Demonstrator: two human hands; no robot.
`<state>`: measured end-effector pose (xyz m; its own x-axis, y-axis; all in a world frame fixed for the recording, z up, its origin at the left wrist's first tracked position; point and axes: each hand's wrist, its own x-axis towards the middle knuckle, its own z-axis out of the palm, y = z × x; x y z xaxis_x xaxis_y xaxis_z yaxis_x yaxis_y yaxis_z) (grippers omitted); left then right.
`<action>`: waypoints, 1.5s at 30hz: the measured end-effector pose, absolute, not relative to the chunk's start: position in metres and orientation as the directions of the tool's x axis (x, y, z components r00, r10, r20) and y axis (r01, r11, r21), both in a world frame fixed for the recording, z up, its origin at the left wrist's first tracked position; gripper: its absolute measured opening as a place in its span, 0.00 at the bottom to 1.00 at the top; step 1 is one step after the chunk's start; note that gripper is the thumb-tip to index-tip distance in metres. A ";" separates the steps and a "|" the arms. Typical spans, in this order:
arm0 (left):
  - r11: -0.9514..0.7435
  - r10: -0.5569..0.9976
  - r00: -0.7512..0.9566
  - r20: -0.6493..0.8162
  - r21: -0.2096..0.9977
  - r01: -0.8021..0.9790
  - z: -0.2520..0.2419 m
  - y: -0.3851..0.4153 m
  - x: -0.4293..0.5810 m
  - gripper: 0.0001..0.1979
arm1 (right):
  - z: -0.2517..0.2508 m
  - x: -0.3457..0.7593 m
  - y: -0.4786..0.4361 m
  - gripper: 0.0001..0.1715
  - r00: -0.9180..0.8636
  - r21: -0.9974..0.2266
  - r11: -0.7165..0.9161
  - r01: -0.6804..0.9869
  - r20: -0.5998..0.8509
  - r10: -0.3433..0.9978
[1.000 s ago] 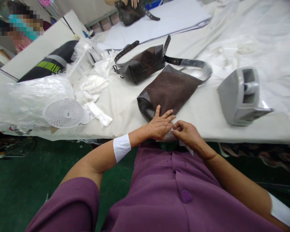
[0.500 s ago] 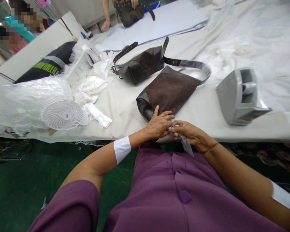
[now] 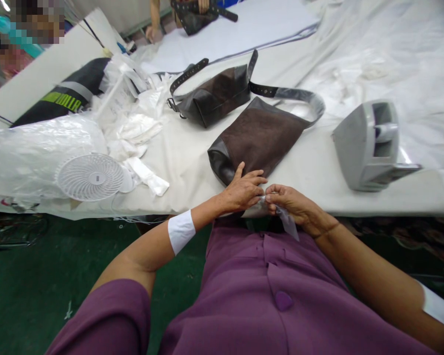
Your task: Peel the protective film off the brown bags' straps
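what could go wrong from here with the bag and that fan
The brown bag lies near the table's front edge; if the clear plastic in the right hand is attached, a hard tug might shift it. The white fan, also near that edge, could get knocked off.

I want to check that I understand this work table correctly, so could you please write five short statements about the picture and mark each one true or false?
1. The left hand touches the nearest bag. True.
2. The right hand holds the fan. False: it pinches a see-through strip; the fan is far to the left.
3. The gray box is to the right of the nearest bag. True.
4. The person's shirt is green. False: the shirt is purple.
5. The fan is white. True.
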<state>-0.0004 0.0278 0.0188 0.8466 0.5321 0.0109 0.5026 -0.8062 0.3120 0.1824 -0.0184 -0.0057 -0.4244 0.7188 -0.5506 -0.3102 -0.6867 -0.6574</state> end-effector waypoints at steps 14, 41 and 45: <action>-0.770 0.594 0.796 0.118 0.372 0.519 0.027 0.014 -0.006 0.13 | -0.019 0.188 -0.026 0.12 -0.542 -0.497 -0.824 -0.271 -0.628 0.558; -0.752 0.656 0.664 0.358 0.242 0.613 0.001 -0.026 -0.009 0.10 | -0.028 0.193 -0.034 0.14 -0.578 -0.507 -0.787 -0.352 -0.544 0.609; -0.724 0.687 0.631 0.359 0.274 0.633 0.002 -0.031 -0.006 0.11 | -0.026 0.194 -0.036 0.12 -0.523 -0.735 -0.670 -0.101 -0.534 0.665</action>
